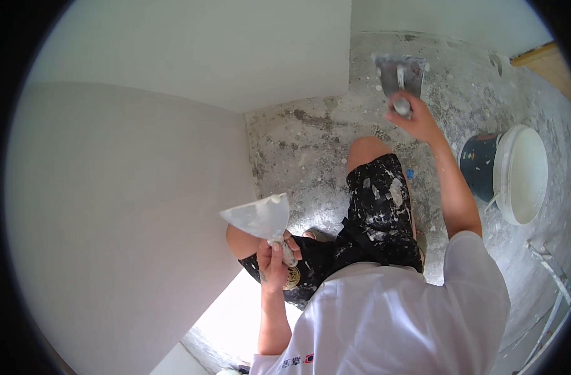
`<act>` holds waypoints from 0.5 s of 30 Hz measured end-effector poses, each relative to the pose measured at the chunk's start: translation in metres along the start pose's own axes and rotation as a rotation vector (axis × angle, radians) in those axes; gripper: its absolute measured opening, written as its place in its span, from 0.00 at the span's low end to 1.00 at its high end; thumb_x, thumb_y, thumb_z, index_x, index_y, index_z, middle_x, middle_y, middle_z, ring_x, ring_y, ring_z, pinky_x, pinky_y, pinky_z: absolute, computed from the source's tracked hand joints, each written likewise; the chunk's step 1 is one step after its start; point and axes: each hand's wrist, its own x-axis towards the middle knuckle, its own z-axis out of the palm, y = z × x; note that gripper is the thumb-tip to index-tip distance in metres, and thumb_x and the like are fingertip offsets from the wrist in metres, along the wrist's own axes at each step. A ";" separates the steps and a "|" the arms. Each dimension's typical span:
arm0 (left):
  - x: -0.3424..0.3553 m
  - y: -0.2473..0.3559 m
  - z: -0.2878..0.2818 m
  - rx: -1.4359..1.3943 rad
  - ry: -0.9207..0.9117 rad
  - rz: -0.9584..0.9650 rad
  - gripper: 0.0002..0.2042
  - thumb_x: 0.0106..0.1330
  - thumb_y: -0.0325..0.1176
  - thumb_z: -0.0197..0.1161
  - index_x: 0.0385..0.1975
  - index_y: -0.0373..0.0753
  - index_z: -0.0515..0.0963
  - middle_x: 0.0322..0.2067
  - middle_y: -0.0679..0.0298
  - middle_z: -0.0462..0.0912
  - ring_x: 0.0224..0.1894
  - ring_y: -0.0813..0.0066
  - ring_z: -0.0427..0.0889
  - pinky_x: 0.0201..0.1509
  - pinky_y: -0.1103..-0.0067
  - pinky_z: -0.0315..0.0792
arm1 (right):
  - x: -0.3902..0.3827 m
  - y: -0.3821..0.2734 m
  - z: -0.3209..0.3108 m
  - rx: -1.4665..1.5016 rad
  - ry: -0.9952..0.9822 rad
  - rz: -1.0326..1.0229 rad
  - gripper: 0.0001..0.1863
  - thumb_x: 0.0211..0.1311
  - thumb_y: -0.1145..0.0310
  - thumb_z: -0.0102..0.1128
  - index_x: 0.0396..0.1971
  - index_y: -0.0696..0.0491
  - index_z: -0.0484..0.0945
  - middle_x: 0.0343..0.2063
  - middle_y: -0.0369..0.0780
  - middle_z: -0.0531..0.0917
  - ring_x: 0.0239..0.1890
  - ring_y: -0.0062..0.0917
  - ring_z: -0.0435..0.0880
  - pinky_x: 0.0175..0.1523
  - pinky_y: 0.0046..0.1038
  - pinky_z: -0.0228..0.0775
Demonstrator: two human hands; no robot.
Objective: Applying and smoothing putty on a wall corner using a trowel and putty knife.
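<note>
My left hand (274,265) grips the handle of a wide putty knife (254,214) above my left thigh; its blade points up and left, coated in pale material. Farther up, to the right, my right hand (410,117) is wrapped round the handle of a flat metal trowel (410,75), held out above the floor near a wall corner, with white smears on its blade and edges. My knees are bent, in black shorts (376,206) spattered with white.
White walls (129,187) meet the stained concrete floor (301,150) at left and top. A dark bucket (476,172) with a white round rim or container (507,209) stands at right, a metal ladder-like frame (560,278) below it. A wooden board (551,65) lies upper right.
</note>
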 end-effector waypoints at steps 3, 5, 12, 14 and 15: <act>0.015 0.007 0.007 0.014 -0.064 -0.017 0.13 0.74 0.38 0.51 0.46 0.34 0.74 0.31 0.60 0.78 0.27 0.75 0.76 0.31 0.81 0.71 | -0.019 -0.022 -0.014 -0.246 0.080 -0.038 0.14 0.55 0.73 0.68 0.41 0.57 0.76 0.34 0.35 0.81 0.39 0.18 0.77 0.47 0.23 0.69; 0.023 0.013 0.005 0.021 -0.079 0.009 0.13 0.73 0.37 0.53 0.45 0.33 0.75 0.30 0.62 0.79 0.26 0.76 0.75 0.31 0.82 0.70 | -0.023 -0.029 -0.014 -0.267 0.267 -0.100 0.13 0.55 0.73 0.68 0.39 0.57 0.76 0.33 0.35 0.81 0.37 0.18 0.78 0.46 0.23 0.70; 0.056 0.052 0.003 0.062 -0.415 -0.152 0.12 0.71 0.35 0.56 0.42 0.31 0.77 0.29 0.64 0.79 0.26 0.79 0.75 0.30 0.83 0.69 | -0.006 -0.083 0.038 0.897 0.268 0.327 0.20 0.56 0.71 0.67 0.49 0.55 0.74 0.34 0.37 0.82 0.36 0.26 0.83 0.43 0.29 0.77; 0.058 0.051 -0.006 0.062 -0.463 -0.179 0.11 0.71 0.35 0.57 0.40 0.31 0.77 0.28 0.64 0.79 0.26 0.79 0.75 0.29 0.83 0.69 | 0.012 -0.121 0.067 1.047 0.254 0.319 0.22 0.57 0.71 0.67 0.52 0.56 0.72 0.37 0.38 0.82 0.38 0.26 0.83 0.43 0.29 0.78; 0.058 0.057 -0.010 0.066 -0.510 -0.231 0.11 0.71 0.35 0.57 0.37 0.31 0.77 0.27 0.64 0.79 0.26 0.79 0.75 0.28 0.83 0.68 | 0.015 -0.138 0.079 1.115 0.152 0.319 0.24 0.58 0.69 0.65 0.53 0.56 0.71 0.41 0.39 0.80 0.40 0.26 0.83 0.44 0.29 0.78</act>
